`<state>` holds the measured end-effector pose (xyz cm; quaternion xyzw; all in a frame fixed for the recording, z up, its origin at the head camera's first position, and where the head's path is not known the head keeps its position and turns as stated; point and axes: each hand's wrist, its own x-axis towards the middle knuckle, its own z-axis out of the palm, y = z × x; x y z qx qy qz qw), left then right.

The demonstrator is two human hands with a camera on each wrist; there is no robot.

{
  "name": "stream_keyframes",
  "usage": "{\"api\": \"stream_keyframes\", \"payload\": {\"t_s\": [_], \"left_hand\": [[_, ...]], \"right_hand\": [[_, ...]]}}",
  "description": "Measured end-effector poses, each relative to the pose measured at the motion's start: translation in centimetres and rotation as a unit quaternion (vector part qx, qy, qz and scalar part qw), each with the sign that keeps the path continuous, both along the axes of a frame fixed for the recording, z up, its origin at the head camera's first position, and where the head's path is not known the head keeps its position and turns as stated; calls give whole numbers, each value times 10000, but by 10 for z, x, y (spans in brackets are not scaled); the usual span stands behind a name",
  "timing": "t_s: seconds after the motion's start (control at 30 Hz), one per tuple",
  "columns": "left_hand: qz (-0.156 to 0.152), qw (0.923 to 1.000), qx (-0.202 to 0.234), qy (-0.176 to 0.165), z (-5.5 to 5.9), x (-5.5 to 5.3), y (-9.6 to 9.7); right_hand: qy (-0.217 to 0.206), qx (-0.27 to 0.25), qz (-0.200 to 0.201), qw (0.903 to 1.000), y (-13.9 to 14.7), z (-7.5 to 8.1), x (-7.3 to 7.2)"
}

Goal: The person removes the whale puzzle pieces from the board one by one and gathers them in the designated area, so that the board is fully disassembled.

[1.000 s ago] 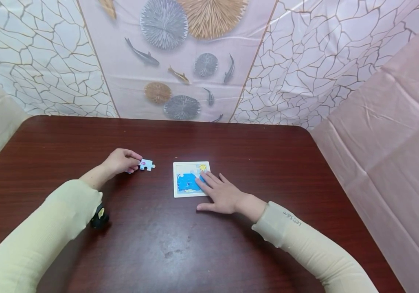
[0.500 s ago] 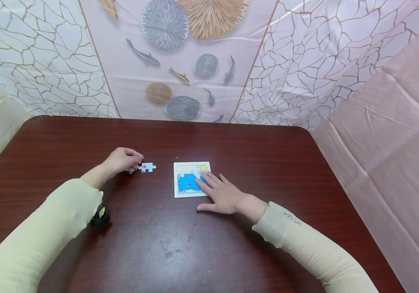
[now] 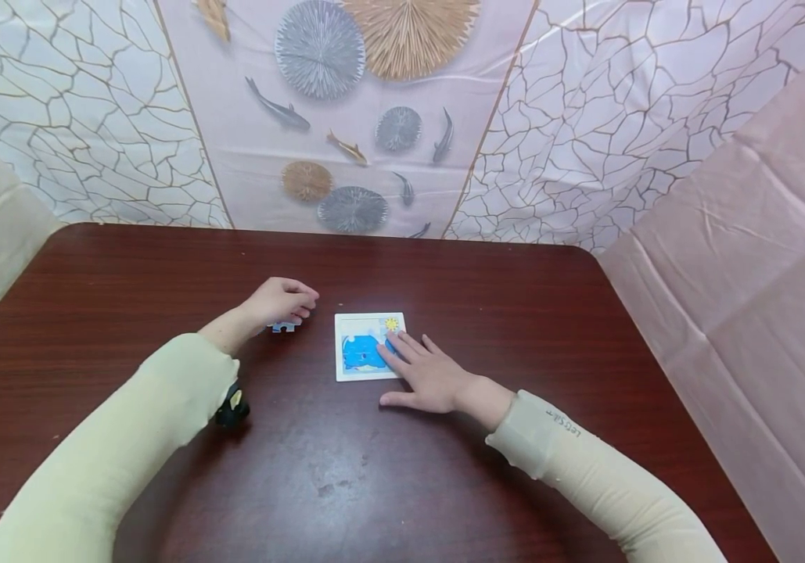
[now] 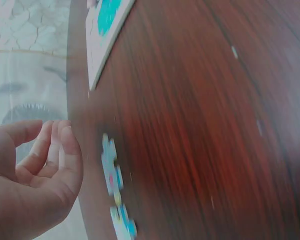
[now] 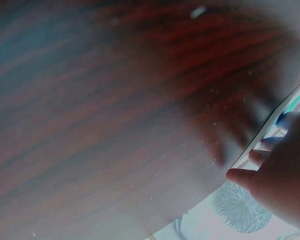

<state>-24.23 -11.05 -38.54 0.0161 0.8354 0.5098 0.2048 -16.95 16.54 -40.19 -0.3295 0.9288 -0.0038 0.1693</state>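
My left hand (image 3: pixel 281 301) hovers above the table, just left of the white-framed jigsaw puzzle (image 3: pixel 339 352). Its fingers are loosely bent, with the thumb close to the fingertips. In the left wrist view no piece shows between the left hand's fingers (image 4: pixel 70 142). Beneath it a light-blue jigsaw piece (image 3: pixel 284 328) lies partly hidden. The left wrist view shows this piece with a pink spot, and another blue-and-yellow jigsaw piece (image 4: pixel 121 222) beside it. My right hand (image 3: pixel 432 377) rests with spread fingers on the puzzle's right side, covering part of its blue picture and leaving a yellow sun visible.
The dark reddish-brown table (image 3: pixel 346 485) extends around the puzzle. Patterned cloth (image 3: pixel 346 117) hangs behind its far edge, and plain pink cloth (image 3: pixel 747 297) hangs at the right. A small black device (image 3: pixel 233 407) sits at the left wrist.
My left hand has left its place over the loose pieces and moved right, toward the puzzle. The loose pieces stay on the table. My right hand keeps its place.
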Motion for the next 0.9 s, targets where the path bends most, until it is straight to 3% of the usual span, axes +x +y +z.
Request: {"api": "stream_keyframes", "payload": {"t_s": [0.4,0.9], "left_hand": [[-279,9996,-51,-96,-2,1,51],[-253,9992,125,-297,-10,-2,73]], "right_hand": [[117,85,67,9999,0,0,-2],[-14,11,177,9998,9,3,10]]}}
